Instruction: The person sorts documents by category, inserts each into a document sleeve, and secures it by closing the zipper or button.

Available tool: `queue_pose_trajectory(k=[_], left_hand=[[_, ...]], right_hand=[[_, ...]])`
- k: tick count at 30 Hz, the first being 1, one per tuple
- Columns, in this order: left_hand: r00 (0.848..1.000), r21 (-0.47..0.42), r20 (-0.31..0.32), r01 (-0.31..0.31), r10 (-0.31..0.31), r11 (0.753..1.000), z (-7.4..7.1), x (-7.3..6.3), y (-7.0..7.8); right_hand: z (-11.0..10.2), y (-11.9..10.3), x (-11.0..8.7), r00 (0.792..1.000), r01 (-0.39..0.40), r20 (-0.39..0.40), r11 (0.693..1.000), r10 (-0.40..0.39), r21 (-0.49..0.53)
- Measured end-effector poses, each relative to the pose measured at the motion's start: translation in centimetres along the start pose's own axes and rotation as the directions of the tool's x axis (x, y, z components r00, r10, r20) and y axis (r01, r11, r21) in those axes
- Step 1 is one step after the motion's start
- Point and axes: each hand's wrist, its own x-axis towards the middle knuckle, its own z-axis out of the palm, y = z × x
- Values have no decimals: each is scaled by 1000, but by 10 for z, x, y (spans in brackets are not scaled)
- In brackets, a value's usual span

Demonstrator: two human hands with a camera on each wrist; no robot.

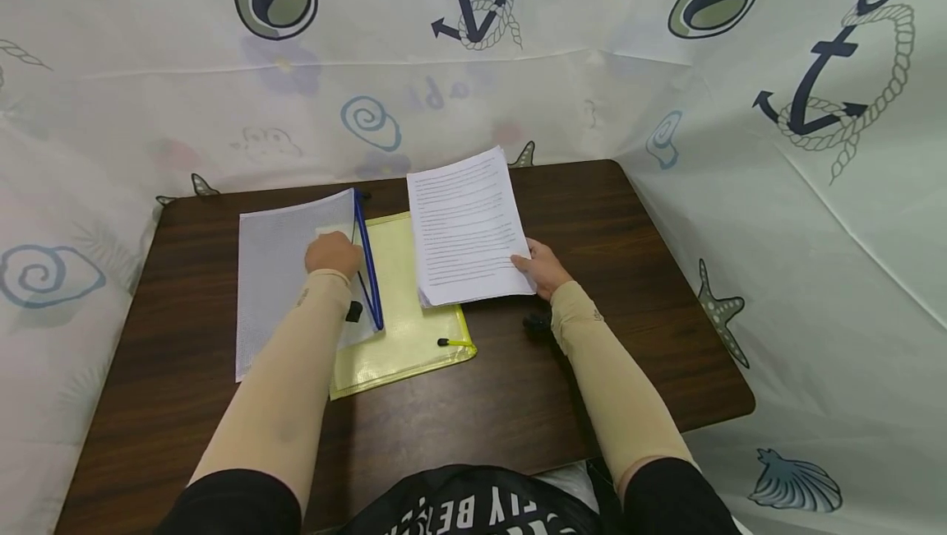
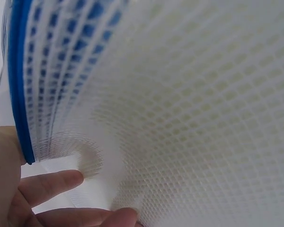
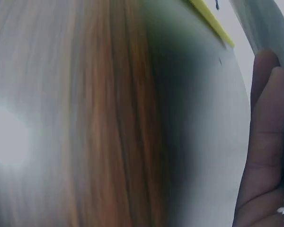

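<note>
My left hand (image 1: 333, 254) grips a white mesh zipper pouch (image 1: 277, 272) near its blue-edged mouth, which gapes apart. Up close, the left wrist view shows the fingers (image 2: 52, 185) against the bunched mesh (image 2: 180, 118), with the blue zipper edge (image 2: 18, 85) beside them. My right hand (image 1: 546, 268) holds a stack of lined sheets (image 1: 469, 227) by its lower right edge, thumb on top. The stack is tilted and overlaps a yellow mesh zipper pouch (image 1: 399, 362). That yellow pouch lies partly under the white one.
The dark wooden table (image 1: 629, 313) has rounded corners and runs close to a patterned curtain (image 1: 473, 108) at the back and right. A yellow zipper pull (image 1: 455, 343) lies at the yellow pouch's near right corner.
</note>
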Motion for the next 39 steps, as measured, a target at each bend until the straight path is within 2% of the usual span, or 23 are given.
queue_pose_trajectory(k=[4, 7, 13, 18, 22, 29, 37, 39], left_hand=[[1000, 6, -19, -14, 14, 1000, 4, 0, 5], [1000, 15, -24, 1, -1, 1000, 7, 0, 11], [997, 78, 30, 69, -71, 995, 14, 0, 23], [995, 71, 47, 89, -92, 994, 16, 2, 27], [997, 52, 30, 72, -73, 996, 15, 2, 28], [998, 5, -54, 31, -31, 1000, 20, 3, 24], [999, 50, -32, -26, 28, 998, 18, -2, 27], [999, 56, -32, -32, 34, 998, 15, -3, 29]], right_hand=[[17, 0, 2, 1000, 16, 16, 1000, -16, -7], [30, 0, 2, 1000, 25, 10, 999, -25, -24], [53, 5, 2, 998, 56, -23, 997, -58, -55], [72, 8, 0, 987, 128, -79, 986, -137, -108], [85, 9, -11, 980, 161, -92, 974, -177, -158], [99, 7, -38, 991, 129, 3, 973, -130, -193], [107, 2, -34, 989, 148, 54, 971, -140, -190], [109, -2, -34, 987, 158, 47, 961, -152, -225]])
